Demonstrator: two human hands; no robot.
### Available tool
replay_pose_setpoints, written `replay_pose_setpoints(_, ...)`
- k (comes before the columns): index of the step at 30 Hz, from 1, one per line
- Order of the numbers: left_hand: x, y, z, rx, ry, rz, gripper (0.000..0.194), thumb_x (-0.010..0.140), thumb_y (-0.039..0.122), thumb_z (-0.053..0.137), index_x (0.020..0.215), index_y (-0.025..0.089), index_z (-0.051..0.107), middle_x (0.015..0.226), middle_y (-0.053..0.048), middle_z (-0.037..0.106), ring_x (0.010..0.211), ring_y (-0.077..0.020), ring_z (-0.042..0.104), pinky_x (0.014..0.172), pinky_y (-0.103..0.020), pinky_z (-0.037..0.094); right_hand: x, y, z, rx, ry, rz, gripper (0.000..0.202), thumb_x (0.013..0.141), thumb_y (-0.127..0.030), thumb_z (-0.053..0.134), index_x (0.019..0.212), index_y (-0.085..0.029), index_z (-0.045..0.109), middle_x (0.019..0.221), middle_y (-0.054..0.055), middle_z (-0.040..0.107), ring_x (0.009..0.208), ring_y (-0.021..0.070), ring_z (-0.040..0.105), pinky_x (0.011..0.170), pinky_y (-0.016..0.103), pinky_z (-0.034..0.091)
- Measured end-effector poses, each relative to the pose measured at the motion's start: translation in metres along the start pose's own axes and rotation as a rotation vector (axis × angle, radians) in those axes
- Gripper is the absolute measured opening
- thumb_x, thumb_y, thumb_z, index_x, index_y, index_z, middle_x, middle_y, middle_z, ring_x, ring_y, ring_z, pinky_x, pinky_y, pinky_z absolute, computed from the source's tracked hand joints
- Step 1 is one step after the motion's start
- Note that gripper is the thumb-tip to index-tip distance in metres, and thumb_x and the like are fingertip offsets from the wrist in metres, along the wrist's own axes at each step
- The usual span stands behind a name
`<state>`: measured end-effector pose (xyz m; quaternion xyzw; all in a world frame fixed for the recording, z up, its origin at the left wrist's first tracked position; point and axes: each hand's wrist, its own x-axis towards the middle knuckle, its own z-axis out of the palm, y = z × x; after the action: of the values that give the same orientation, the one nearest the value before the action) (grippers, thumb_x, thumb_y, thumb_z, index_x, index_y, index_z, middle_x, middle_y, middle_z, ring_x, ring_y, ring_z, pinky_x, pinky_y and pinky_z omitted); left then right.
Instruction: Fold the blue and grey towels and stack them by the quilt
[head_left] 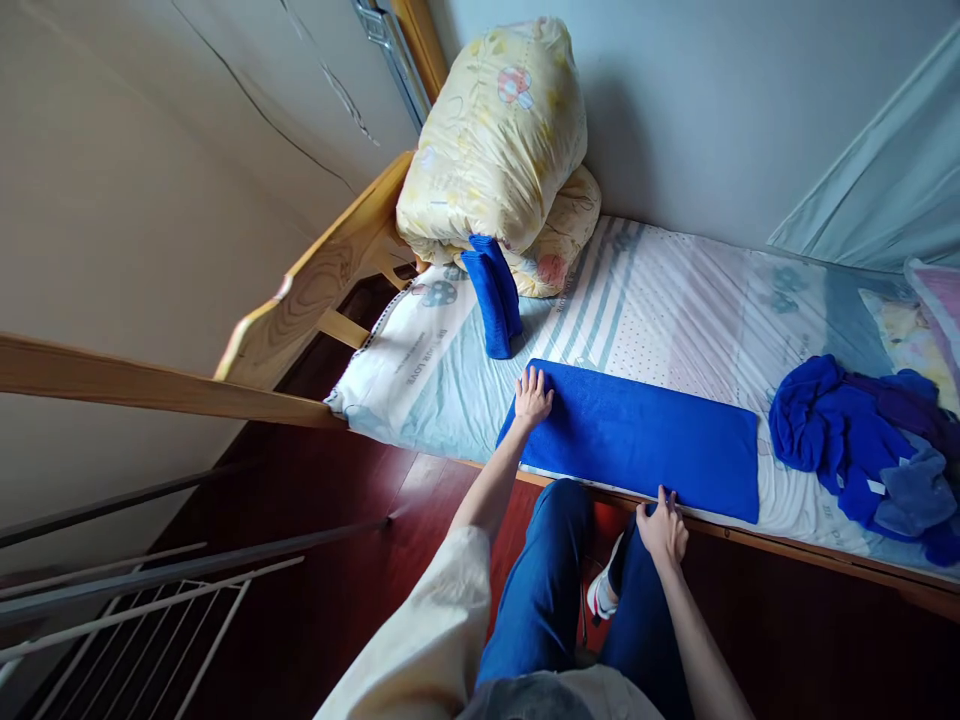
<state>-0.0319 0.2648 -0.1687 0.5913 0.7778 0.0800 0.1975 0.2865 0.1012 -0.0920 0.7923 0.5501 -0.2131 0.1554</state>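
Note:
A blue towel (637, 430), folded into a long flat strip, lies along the front of the bed. My left hand (533, 398) rests on the strip's left end with the fingers spread. At the front edge of the same towel is my right hand (663, 530), its index finger touching the cloth and its thumb held apart; some of its other fingers are hidden. Behind the strip, folded blue towels (495, 300) stand upright against the quilt. To the right lies a crumpled pile of blue cloths (840, 430), with a greyish-blue cloth (916, 488) on it.
A bulky yellow patterned quilt (502, 130) is piled on the bed's patterned sheet (675, 300) by the wall. A wooden headboard (315, 270) stands left. White metal racks (142, 620) are at lower left on the dark red floor (330, 580). A pale net curtain (892, 180) hangs right.

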Motion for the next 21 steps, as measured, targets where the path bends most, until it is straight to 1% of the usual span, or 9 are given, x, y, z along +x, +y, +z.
replay_pose_setpoints(3, -0.076, 0.009, 0.021, -0.080, -0.071, 0.112, 0.066, 0.102, 0.036, 0.045, 0.163, 0.013, 0.042, 0.174, -0.019, 0.029, 0.165, -0.0364, 0.018, 0.132, -0.061, 0.020, -0.002, -0.001, 0.001, 0.030, 0.015, 0.008, 0.065, 0.102, -0.038, 0.046, 0.164, -0.017, 0.044, 0.166, 0.021, 0.045, 0.132, 0.0350, 0.066, 0.099, 0.045, 0.057)
replay_pose_setpoints(4, -0.103, 0.007, 0.027, -0.112, -0.124, 0.084, 0.062, 0.102, 0.035, 0.044, 0.160, 0.014, 0.047, 0.173, -0.018, 0.033, 0.164, -0.0353, 0.023, 0.132, -0.059, 0.023, -0.003, -0.001, 0.001, 0.041, 0.020, 0.011, 0.064, 0.103, -0.037, 0.046, 0.164, -0.017, 0.044, 0.166, 0.021, 0.045, 0.133, 0.0345, 0.065, 0.099, 0.044, 0.057)
replay_pose_setpoints(6, -0.150, -0.001, 0.034, -0.174, -0.199, -0.048, 0.054, 0.105, 0.030, 0.036, 0.151, 0.015, 0.058, 0.167, -0.017, 0.045, 0.160, -0.0318, 0.035, 0.130, -0.053, 0.031, -0.005, 0.001, 0.000, 0.066, 0.029, 0.012, 0.060, 0.103, -0.035, 0.047, 0.161, -0.018, 0.048, 0.165, 0.019, 0.048, 0.134, 0.0326, 0.064, 0.101, 0.042, 0.055)
replay_pose_setpoints(8, -0.189, -0.011, 0.034, -0.237, -0.253, -0.099, 0.055, 0.106, 0.027, 0.029, 0.147, 0.015, 0.062, 0.155, -0.017, 0.059, 0.150, -0.0300, 0.051, 0.127, -0.049, 0.038, -0.008, 0.005, -0.002, 0.092, 0.036, 0.007, 0.051, 0.103, -0.034, 0.047, 0.151, -0.019, 0.059, 0.161, 0.016, 0.054, 0.132, 0.0310, 0.066, 0.103, 0.040, 0.054)
replay_pose_setpoints(10, -0.221, -0.016, 0.029, -0.272, -0.283, -0.095, 0.057, 0.107, 0.027, 0.023, 0.148, 0.014, 0.062, 0.148, -0.018, 0.066, 0.137, -0.0303, 0.064, 0.120, -0.047, 0.046, -0.011, 0.011, -0.004, 0.118, 0.047, 0.000, 0.042, 0.104, -0.032, 0.047, 0.137, -0.020, 0.069, 0.152, 0.015, 0.063, 0.127, 0.0297, 0.069, 0.103, 0.039, 0.052)
replay_pose_setpoints(12, -0.250, -0.011, 0.024, -0.236, -0.260, -0.053, 0.057, 0.107, 0.030, 0.025, 0.149, 0.011, 0.060, 0.152, -0.021, 0.061, 0.134, -0.0325, 0.066, 0.117, -0.047, 0.049, -0.016, 0.017, -0.006, 0.142, 0.064, -0.011, 0.038, 0.105, -0.032, 0.046, 0.128, -0.020, 0.073, 0.140, 0.014, 0.071, 0.123, 0.0286, 0.070, 0.101, 0.037, 0.052)
replay_pose_setpoints(15, -0.290, 0.012, 0.019, -0.098, -0.148, -0.027, 0.063, 0.105, 0.041, 0.040, 0.156, 0.004, 0.049, 0.163, -0.029, 0.045, 0.146, -0.0397, 0.054, 0.117, -0.050, 0.048, -0.023, 0.022, -0.004, 0.156, 0.106, -0.039, 0.037, 0.105, -0.032, 0.045, 0.126, -0.020, 0.073, 0.132, 0.013, 0.074, 0.125, 0.0276, 0.067, 0.098, 0.035, 0.050)
replay_pose_setpoints(18, -0.316, 0.038, 0.015, 0.019, -0.060, -0.056, 0.080, 0.102, 0.050, 0.047, 0.164, 0.001, 0.033, 0.164, -0.035, 0.038, 0.147, -0.0456, 0.049, 0.111, -0.057, 0.051, -0.033, 0.024, 0.002, 0.135, 0.150, -0.079, 0.040, 0.106, -0.033, 0.042, 0.128, -0.019, 0.072, 0.139, 0.014, 0.070, 0.129, 0.0284, 0.062, 0.102, 0.037, 0.048)
replay_pose_setpoints(21, -0.324, 0.053, 0.008, 0.073, -0.030, -0.029, 0.082, 0.103, 0.051, 0.045, 0.166, 0.001, 0.028, 0.163, -0.037, 0.038, 0.145, -0.0474, 0.050, 0.107, -0.061, 0.053, -0.041, 0.025, 0.011, 0.105, 0.175, -0.116, 0.045, 0.106, -0.036, 0.042, 0.140, -0.019, 0.066, 0.153, 0.014, 0.060, 0.134, 0.0314, 0.056, 0.107, 0.043, 0.045)
